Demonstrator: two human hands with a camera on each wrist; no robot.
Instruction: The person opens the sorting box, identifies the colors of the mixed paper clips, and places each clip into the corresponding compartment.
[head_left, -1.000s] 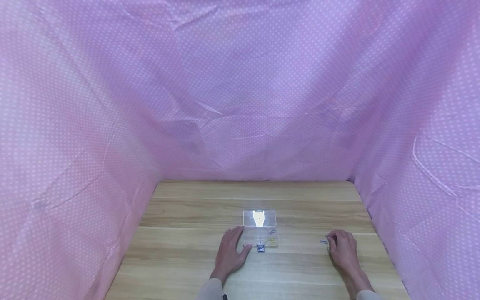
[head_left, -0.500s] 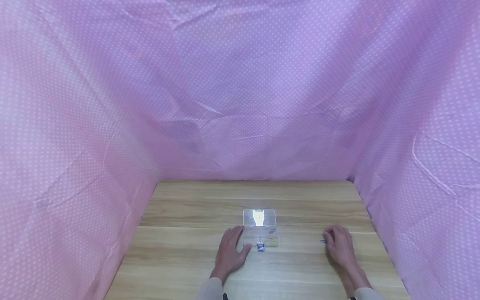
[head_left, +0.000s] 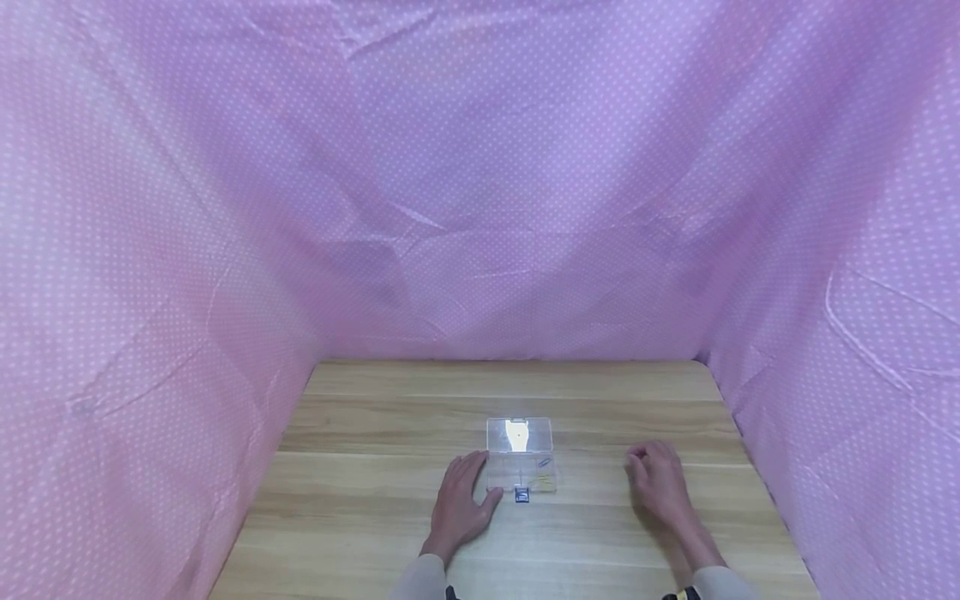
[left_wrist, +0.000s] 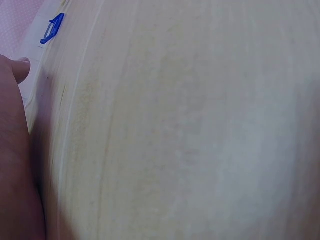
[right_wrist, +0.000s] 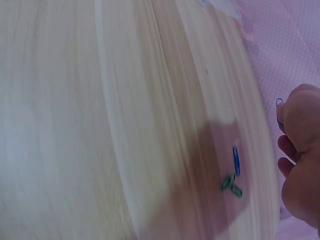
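Note:
My left hand [head_left: 461, 508] rests beside a clear plastic box [head_left: 501, 473], its fingers along the left side and its thumb at the front corner. The box's lid [head_left: 497, 435] is tipped back, and a dark blue latch [head_left: 522, 495] shows at the front. Inside, a blue paper clip [head_left: 544, 462] and yellow paper clips [head_left: 543, 482] lie in the right compartments. To the right, my right hand [head_left: 660, 483] pinches a blue paper clip [right_wrist: 279, 107] above the table. Under it lie another blue paper clip [right_wrist: 236, 161] and green paper clips [right_wrist: 228, 181], hidden in the head view.
A wooden table [head_left: 375, 417] carries everything. Pink dotted cloth [head_left: 510, 250] hangs around its back and both sides. The right hand casts a shadow over the loose clips.
My right hand has moved left and slightly away from me, over the spot where a loose paper clip showed earlier. The left hand and the box have stayed in place.

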